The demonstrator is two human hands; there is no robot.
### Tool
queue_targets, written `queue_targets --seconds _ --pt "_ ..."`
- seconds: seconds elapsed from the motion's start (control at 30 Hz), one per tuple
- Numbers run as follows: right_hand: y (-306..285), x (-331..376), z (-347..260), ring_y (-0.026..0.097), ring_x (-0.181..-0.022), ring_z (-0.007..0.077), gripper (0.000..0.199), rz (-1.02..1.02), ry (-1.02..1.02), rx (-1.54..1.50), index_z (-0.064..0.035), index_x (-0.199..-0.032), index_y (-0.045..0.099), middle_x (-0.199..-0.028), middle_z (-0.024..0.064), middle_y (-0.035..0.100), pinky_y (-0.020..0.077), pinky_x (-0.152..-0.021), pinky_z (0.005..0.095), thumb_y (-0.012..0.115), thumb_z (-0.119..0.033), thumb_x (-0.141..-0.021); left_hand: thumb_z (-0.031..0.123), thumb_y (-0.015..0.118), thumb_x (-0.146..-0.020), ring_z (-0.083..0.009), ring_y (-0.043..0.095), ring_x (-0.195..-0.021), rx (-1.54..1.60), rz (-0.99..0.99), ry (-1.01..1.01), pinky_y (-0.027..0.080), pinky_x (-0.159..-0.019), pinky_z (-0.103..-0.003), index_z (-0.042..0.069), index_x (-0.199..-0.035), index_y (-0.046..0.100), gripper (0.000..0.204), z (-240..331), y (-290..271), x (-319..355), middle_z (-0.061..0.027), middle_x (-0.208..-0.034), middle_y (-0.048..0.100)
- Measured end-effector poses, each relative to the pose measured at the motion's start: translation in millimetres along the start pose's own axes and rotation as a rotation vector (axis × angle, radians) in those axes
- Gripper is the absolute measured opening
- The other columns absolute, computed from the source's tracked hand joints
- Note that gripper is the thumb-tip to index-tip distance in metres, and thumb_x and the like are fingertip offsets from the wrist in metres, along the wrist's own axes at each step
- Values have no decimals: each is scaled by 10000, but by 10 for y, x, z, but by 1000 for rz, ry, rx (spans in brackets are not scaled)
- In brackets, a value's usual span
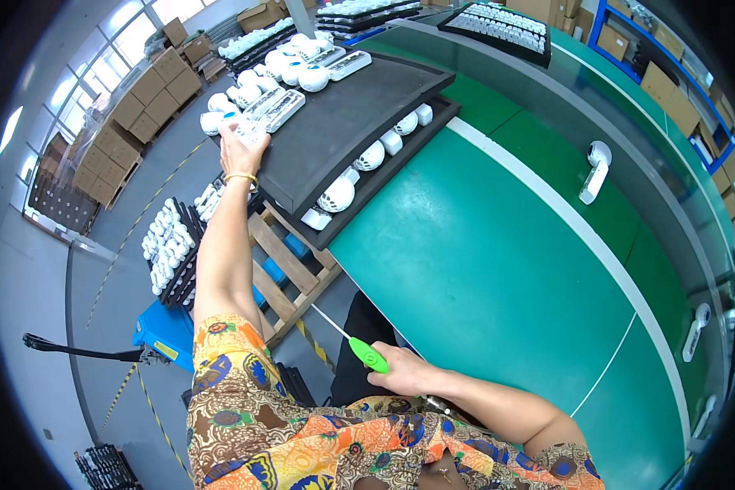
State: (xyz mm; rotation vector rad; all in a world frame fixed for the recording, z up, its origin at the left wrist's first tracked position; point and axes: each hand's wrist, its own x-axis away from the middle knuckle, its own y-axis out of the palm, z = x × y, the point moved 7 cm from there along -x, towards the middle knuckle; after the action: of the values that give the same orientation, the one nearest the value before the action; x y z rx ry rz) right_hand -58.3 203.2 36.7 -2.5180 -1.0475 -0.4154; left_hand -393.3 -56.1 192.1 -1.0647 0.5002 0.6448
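Observation:
My left hand [243, 149] reaches out to the far left, its fingers closed on a white round-headed device [251, 131] at the near end of a group of similar devices. These lie along the left side of a black foam tray [343, 106]. In my right hand [404, 370], near my body, is a screwdriver with a green handle [368, 356]. Its thin shaft [331, 321] points up and left, away from the table. The left fingertips are partly hidden by the device.
A second black tray with white devices [369, 155] shows beneath the top one, overlapping the green table [465, 245]. On the darker green conveyor stand separate white devices [596, 170]. Left of the table are a wooden pallet [282, 253], a blue pallet jack [162, 331] and stacked cartons [143, 106].

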Motion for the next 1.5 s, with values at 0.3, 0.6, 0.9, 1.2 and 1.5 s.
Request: queue_targets --seconds 0.3,0.6,0.9,1.2,1.5 --pt "-10 5 20 576 -876 319 358 89 -77 -101 -11 -991 500 -887 180 587 436 -783 408 627 -256 -762 299 713 -780 -275 577 -1007 955 270 -99 461 -896 -390 32 -1148 503 500 19 -943 308 -148 -1102 581" --pt "23 62 1 477 -604 97 217 -15 -11 -466 -62 -945 532 -720 14 513 404 -546 256 646 -155 -785 378 472 -926 -274 600 -913 1782 -439 -768 521 -785 -411 66 -1240 468 443 -377 -1081 2017 -162 -1166 557" --pt "238 164 -117 438 -551 74 191 -218 147 -538 -52 -902 507 -679 -4 488 345 -490 242 627 -145 -786 412 357 -964 -191 585 -786 1685 -682 -1006 531 -685 -343 36 -1238 448 475 -355 -654 3643 -150 -1176 544" --pt "277 128 5 541 -704 196 256 -181 110 -316 -10 -853 525 -736 88 549 431 -667 329 625 -207 -725 370 469 -933 -174 581 -718 1561 -711 -1010 533 -605 -318 68 -1194 453 399 -315 -628 3753 -111 -1035 588" --pt "275 56 -28 426 -515 68 188 -165 93 -387 -45 -875 483 -640 -10 457 338 -456 246 625 -123 -779 372 458 -937 -167 566 -729 1475 -776 -1001 523 -620 -314 88 -1220 432 401 -266 -635 3791 -112 -1058 571"
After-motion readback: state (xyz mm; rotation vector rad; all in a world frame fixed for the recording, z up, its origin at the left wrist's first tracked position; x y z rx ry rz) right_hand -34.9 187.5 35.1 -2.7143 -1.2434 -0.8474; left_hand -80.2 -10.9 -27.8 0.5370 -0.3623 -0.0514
